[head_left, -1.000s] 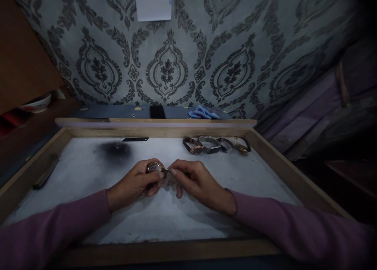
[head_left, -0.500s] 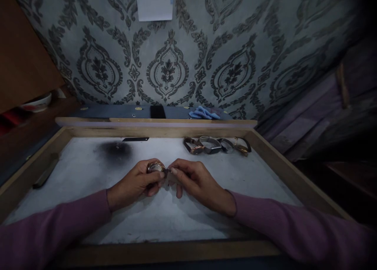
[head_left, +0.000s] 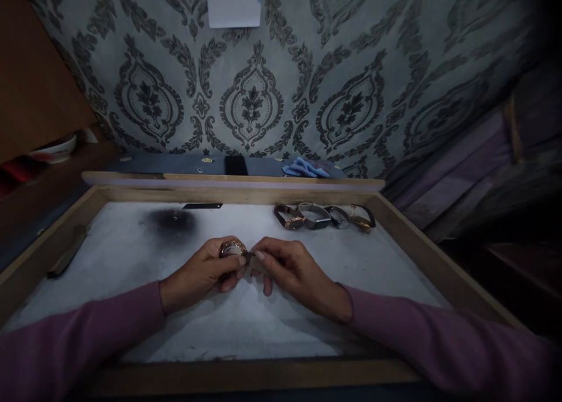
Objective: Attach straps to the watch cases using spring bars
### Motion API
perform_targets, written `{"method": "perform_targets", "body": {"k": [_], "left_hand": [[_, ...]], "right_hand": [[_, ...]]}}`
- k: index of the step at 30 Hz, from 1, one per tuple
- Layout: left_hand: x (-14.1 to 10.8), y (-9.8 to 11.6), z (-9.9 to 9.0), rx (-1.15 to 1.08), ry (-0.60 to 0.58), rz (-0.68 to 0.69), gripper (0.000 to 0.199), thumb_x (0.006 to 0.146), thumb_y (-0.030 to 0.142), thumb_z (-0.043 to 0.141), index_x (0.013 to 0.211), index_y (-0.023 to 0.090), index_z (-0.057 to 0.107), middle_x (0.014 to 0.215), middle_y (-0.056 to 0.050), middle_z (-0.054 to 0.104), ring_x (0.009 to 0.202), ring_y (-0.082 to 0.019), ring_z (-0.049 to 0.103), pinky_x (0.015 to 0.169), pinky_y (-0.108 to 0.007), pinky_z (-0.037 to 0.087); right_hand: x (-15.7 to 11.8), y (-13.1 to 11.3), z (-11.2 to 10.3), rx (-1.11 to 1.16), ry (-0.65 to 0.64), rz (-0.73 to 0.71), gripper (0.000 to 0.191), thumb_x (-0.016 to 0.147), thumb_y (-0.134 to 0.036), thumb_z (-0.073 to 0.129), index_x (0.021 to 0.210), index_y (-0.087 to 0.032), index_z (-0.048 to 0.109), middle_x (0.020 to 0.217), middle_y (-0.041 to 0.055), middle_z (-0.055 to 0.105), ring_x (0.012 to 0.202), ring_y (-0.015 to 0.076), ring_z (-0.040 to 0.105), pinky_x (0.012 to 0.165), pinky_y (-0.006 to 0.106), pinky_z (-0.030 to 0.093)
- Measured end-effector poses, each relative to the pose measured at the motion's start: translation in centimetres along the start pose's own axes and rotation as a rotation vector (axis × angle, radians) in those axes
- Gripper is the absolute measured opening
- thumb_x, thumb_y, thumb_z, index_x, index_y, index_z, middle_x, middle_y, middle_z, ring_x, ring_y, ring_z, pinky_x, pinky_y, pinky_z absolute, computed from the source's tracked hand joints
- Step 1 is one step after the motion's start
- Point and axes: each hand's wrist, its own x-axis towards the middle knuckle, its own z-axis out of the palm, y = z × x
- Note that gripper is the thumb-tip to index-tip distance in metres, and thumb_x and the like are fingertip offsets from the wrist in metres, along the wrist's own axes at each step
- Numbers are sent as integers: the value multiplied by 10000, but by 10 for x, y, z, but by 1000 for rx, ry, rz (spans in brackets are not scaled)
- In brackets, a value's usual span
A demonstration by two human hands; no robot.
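Over the middle of a shallow wooden tray [head_left: 246, 378], my left hand [head_left: 208, 267] is closed around a wristwatch [head_left: 232, 249] with a round, gold-toned case, its face turned up. My right hand [head_left: 294, 270] meets it from the other side, thumb and forefinger pinched on the dark strap beside the case. The fingertips of both hands nearly touch there. Part of the strap is hidden by my fingers, and I cannot make out whether a small tool is in the pinch.
Several watches [head_left: 316, 216] stand in a row at the tray's back right. A black flat blade [head_left: 202, 206] lies at the back, near a dark smudge. A knife-like object [head_left: 68, 253] leans by the left wall. Behind the rim are a black phone-like object [head_left: 236, 165] and a blue cloth [head_left: 305, 168].
The view has shifted very slightly. Both hands keep the same hold on the watch, and nothing else has visibly moved.
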Motion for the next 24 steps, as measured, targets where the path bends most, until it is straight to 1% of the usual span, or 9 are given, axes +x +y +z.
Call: {"method": "perform_targets", "body": {"k": [6, 10, 14, 18, 24], "left_hand": [[0, -2, -1, -12, -8, 0, 185, 800, 306, 616, 766, 161, 505, 614, 52, 516, 394, -31, 381, 374, -186, 198], [-1, -5, -3, -14, -20, 16, 194, 819, 312, 617, 772, 158, 509, 615, 49, 514, 398, -30, 376, 384, -191, 204], [-2, -4, -2, -35, -28, 22, 219, 826, 334, 623, 782, 159, 500, 622, 45, 523, 407, -34, 382, 385, -189, 199], [-1, -3, -2, -39, -30, 16, 232, 821, 345, 628, 773, 155, 503, 619, 40, 523, 405, -34, 382, 378, -185, 198], [1, -3, -2, -50, -11, 10, 213, 811, 322, 626, 755, 156, 505, 595, 50, 507, 386, -25, 364, 374, -181, 195]], "right_hand": [[-2, -1, 1, -30, 1, 7, 231, 947, -276, 481, 818, -126, 599, 718, 27, 633, 458, 71, 573, 471, 201, 453], [-2, -1, 2, -58, 21, 10, 232, 944, -264, 477, 800, -129, 599, 602, -18, 568, 412, 63, 521, 448, 190, 409], [-2, 0, 4, -75, 32, 26, 237, 948, -259, 466, 812, -130, 611, 582, -27, 558, 399, 56, 485, 445, 188, 392], [-3, 1, 4, -101, 33, 15, 237, 953, -254, 457, 820, -136, 613, 481, -58, 496, 387, 67, 470, 445, 193, 381], [-3, -1, 4, -107, 40, 18, 231, 953, -253, 463, 812, -137, 603, 485, -51, 513, 398, 71, 483, 459, 200, 397]]}}
